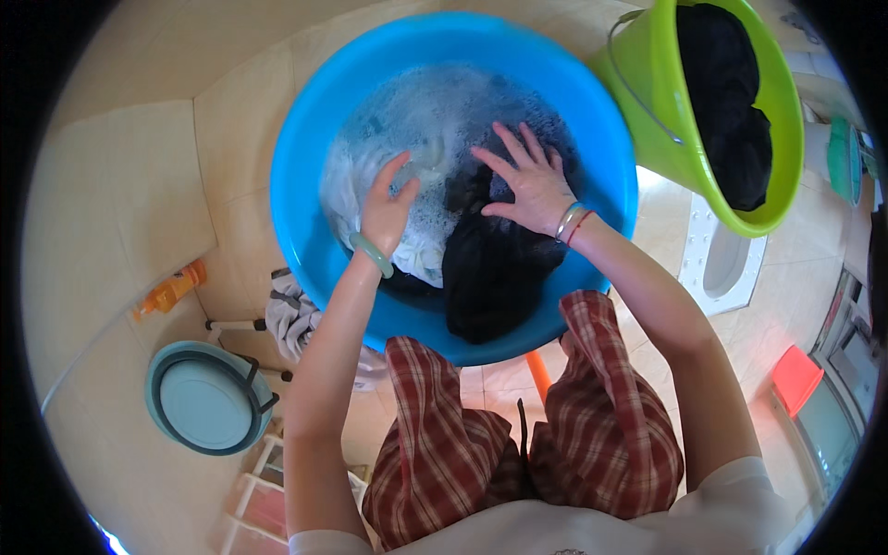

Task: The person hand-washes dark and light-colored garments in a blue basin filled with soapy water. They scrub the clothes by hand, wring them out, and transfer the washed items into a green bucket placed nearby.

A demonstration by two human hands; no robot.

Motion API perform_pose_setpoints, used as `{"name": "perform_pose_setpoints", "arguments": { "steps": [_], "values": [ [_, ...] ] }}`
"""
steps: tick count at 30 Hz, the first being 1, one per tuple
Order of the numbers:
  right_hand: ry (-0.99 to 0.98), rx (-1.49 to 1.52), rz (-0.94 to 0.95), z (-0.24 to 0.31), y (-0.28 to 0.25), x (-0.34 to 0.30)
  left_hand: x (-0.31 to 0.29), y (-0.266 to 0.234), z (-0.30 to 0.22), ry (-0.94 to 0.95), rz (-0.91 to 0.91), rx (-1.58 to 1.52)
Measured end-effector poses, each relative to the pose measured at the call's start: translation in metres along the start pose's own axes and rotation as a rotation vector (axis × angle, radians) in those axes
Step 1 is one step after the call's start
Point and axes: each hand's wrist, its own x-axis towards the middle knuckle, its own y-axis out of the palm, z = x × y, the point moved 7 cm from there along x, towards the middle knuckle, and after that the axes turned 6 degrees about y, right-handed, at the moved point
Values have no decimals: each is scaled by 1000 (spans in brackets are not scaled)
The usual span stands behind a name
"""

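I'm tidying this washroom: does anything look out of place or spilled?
Black cloth and white cloth sit together in the sudsy water of the blue tub, odd since dark dye might run. A grey garment is bunched outside the tub at left, perhaps dropped. I see no clear spill or damage.

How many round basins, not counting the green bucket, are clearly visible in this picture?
2: a large blue basin under the left hand and right hand, and a smaller grey-blue basin at the picture's left. Others may be hidden.
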Motion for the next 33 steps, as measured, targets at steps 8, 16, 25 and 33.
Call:
{"name": "perform_pose_setpoints", "arguments": {
  "steps": [8, 16, 25, 33],
  "values": [
    [-41, -189, 270, -6, 68, -9, -30, 31, 34, -164, 349, 919],
    [-20, -126, 323, -10, 54, -58, -48, 19, 45, -55, 278, 518],
    [148, -195, 549, -29, 66, -52, -85, 20, -2, 360, 498, 788],
    [-120, -133, 252, -23, 35, -102, -82, -43, -21, 90, 249, -1]
  ]
}}
